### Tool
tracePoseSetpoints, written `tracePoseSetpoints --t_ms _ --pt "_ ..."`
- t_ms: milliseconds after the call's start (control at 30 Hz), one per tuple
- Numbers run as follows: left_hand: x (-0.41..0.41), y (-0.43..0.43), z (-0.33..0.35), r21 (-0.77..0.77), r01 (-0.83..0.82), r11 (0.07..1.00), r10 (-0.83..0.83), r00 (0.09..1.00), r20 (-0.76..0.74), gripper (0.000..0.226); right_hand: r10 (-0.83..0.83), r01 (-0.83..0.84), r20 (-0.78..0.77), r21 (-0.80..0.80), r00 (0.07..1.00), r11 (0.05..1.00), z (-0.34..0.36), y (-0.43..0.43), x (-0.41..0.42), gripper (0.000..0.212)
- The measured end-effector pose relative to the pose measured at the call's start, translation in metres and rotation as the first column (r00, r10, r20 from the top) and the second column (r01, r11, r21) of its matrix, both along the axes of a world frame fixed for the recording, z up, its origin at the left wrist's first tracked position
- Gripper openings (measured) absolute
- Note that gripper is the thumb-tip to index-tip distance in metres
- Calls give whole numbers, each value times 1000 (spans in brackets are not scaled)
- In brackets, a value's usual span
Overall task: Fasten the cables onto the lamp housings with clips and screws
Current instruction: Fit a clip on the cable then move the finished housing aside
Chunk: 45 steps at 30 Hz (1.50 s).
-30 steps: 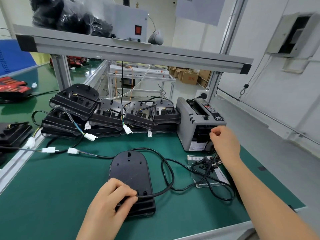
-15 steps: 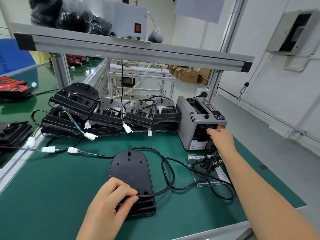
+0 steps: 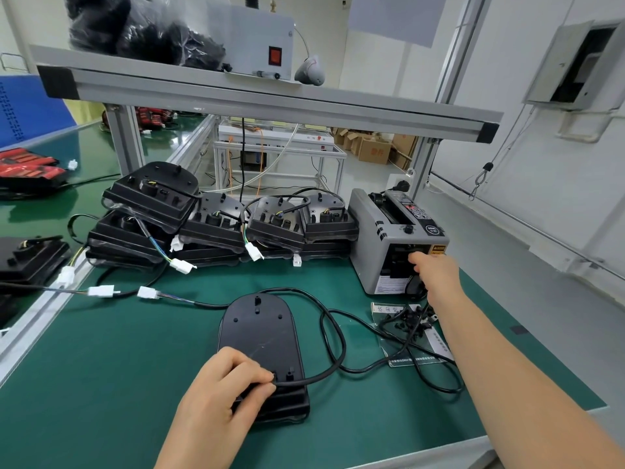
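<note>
A black lamp housing [image 3: 258,326] lies face down on the green mat in front of me. Its black cable [image 3: 333,340] loops off to the right. My left hand [image 3: 220,394] rests on the housing's near end and pinches the cable there between thumb and forefinger. My right hand [image 3: 438,277] is stretched out to the front slot of the grey tape dispenser [image 3: 375,238], fingertips at the opening; whether they hold anything is hidden. A small clear bag of black clips and screws [image 3: 411,321] lies under my right forearm.
Several more black housings [image 3: 209,225] with cables and white connectors [image 3: 147,293] are stacked along the back of the mat. A grey shelf beam [image 3: 270,99] runs overhead. The mat's right edge and the floor are just past the dispenser.
My right hand has moved forward and down from above the dispenser's front to its slot. The left hand and the housing have stayed where they were.
</note>
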<state>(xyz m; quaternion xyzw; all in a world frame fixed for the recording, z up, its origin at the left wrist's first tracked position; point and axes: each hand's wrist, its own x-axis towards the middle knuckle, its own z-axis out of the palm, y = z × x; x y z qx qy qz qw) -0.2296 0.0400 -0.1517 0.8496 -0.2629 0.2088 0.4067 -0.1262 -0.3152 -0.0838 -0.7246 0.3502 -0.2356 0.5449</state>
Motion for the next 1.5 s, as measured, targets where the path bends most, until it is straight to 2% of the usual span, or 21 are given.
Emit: tracePoseSetpoints --t_ms 100,200,300,333,433,533,633,767,867,933,1033,1100,1200,1400,1500 --pt "-1 0 1 0 1 1000 -1 1000 -8 14 -11 11 18 -3 1000 1000 -2 1 0 11" --pt "-1 0 0 -2 4 1000 -4 1000 -19 14 -11 11 38 0 999 1000 -4 1 -4 20" --pt "0 0 0 -1 5 1000 -5 1000 -19 14 22 -22 39 3 999 1000 -3 1 -12 9" --pt "0 0 0 0 3 1000 -3 1000 -17 14 41 -41 32 -4 999 999 -3 1 -15 12" --pt "-1 1 2 1 3 1000 -3 1000 -14 10 141 -141 2 -36 990 989 -2 6 -31 16" --pt "0 4 5 -10 16 1000 -16 999 -44 10 307 -309 -26 -95 951 946 1 21 -47 17" --pt "2 8 10 -97 22 995 -34 992 -123 13 489 -492 -58 -139 871 860 10 46 -60 25" --pt "7 8 18 -85 -1 996 -14 986 -166 13 685 -696 -129 -176 717 696 17 88 -66 16" --pt "16 11 17 -139 -149 979 123 975 -184 18 799 -813 -162 -182 579 553 16 121 -63 18" --pt "25 14 13 -187 -258 948 196 935 -295 24 851 -873 -204 -175 484 455 13 143 -57 19" --pt "39 19 4 -201 -324 924 195 855 -481 20 882 -918 -267 -184 389 350 10 173 -43 23" --pt "43 21 0 -192 -334 923 184 820 -542 21 881 -936 -327 -199 342 289 12 188 -34 22" --pt "40 20 1 -222 -328 918 153 810 -566 22 872 -960 -411 -197 265 199 14 200 -24 24" --pt "34 20 3 -259 -288 922 100 823 -560 43 837 -979 -525 -194 158 63 13 211 -20 32" --pt "37 21 0 -237 -279 931 107 828 -551 36 808 -971 -574 -240 133 -11 12 214 -18 34"
